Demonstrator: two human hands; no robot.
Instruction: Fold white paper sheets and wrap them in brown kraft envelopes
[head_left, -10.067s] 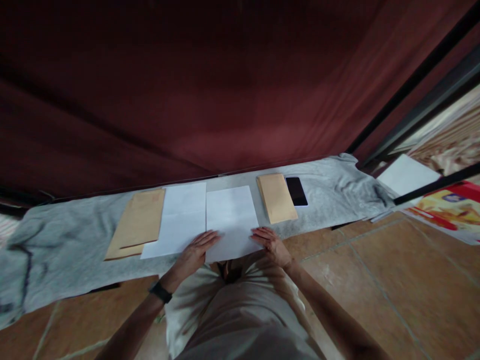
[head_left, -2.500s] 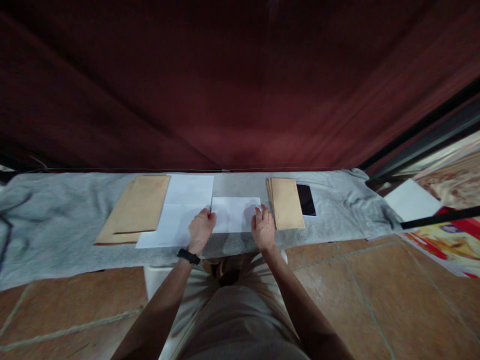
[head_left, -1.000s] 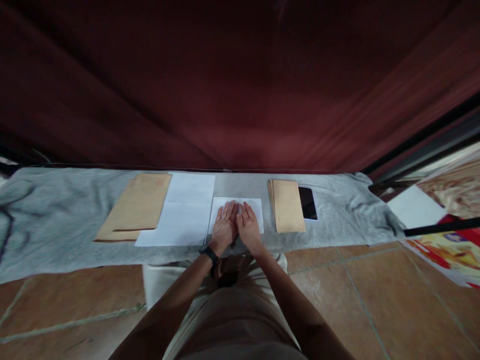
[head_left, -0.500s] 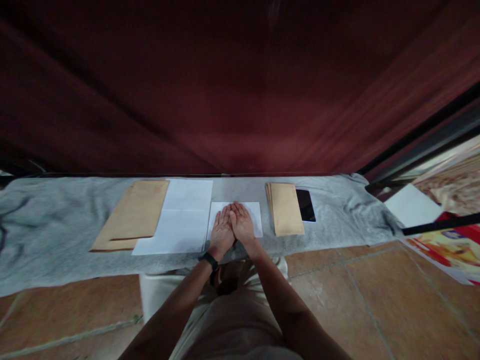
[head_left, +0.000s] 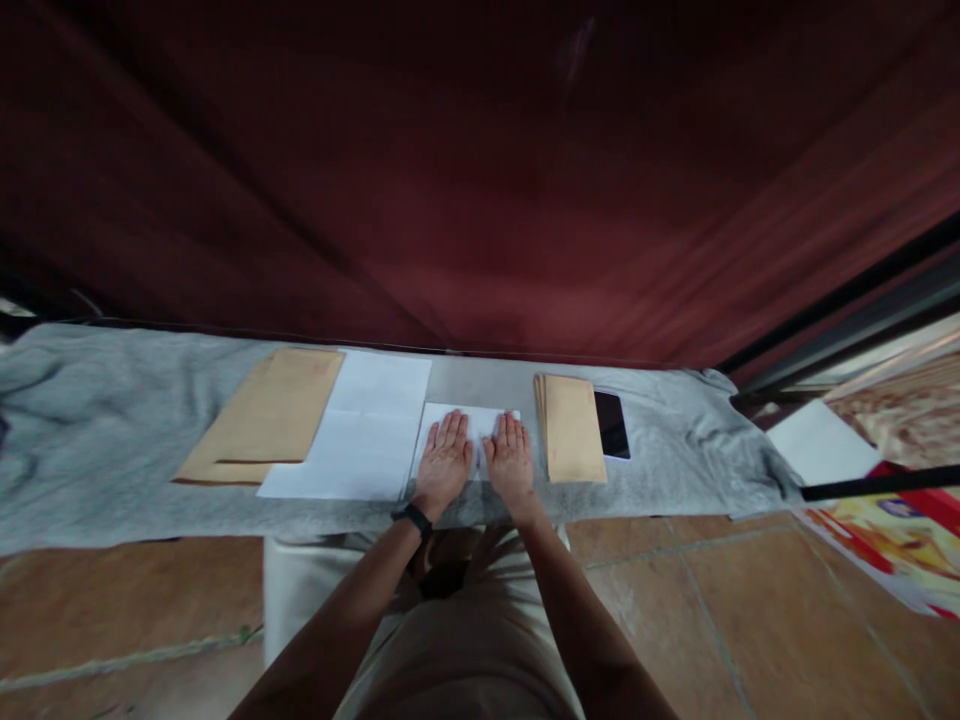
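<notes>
The left hand [head_left: 444,462] and right hand [head_left: 512,465], overlapped at the middle of the folded sheet [head_left: 478,424] half a second ago, now lie apart, over its left and right portions. The folded sheet lies midway along the bench, toward the near edge; both hands cover much of it. The large white sheet [head_left: 367,425] is just beside its left edge, with large brown envelopes [head_left: 281,410] overlapping that sheet toward the bench's left end. Small brown envelopes [head_left: 574,430] lie to the right, followed by the phone [head_left: 613,425]. Grey cloth [head_left: 682,430] covers the bench; the red curtain [head_left: 480,250] hangs behind its far edge. Both palms face down, fingers extended forward, grasping nothing; forearms converge from the near edge.
</notes>
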